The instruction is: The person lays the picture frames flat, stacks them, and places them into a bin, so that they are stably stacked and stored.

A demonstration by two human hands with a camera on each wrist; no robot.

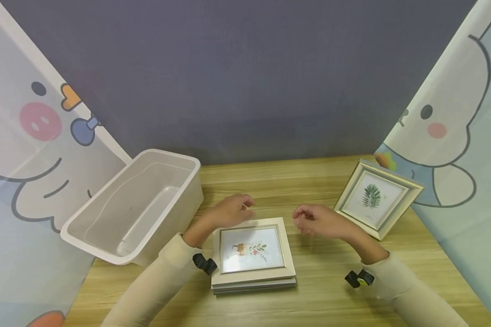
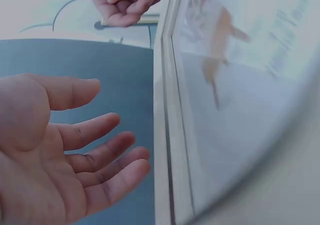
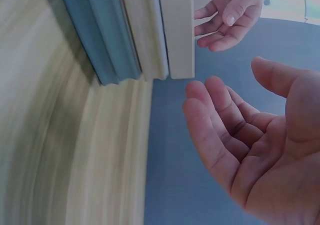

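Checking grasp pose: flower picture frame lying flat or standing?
Lying flat, face up: the head view shows the flower picture frame topping a stack on the table.

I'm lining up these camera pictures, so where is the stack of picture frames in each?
Head: stack of picture frames, lower middle.
Left wrist: its top frame, across the right side.
Right wrist: its side edges, upper left.
Landmark: left hand, just below centre in head, lower left in left wrist, upper right in right wrist.

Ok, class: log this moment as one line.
left hand: empty, near frame stack | right hand: empty, right of frame stack | leaf-print frame: far right | bin: left
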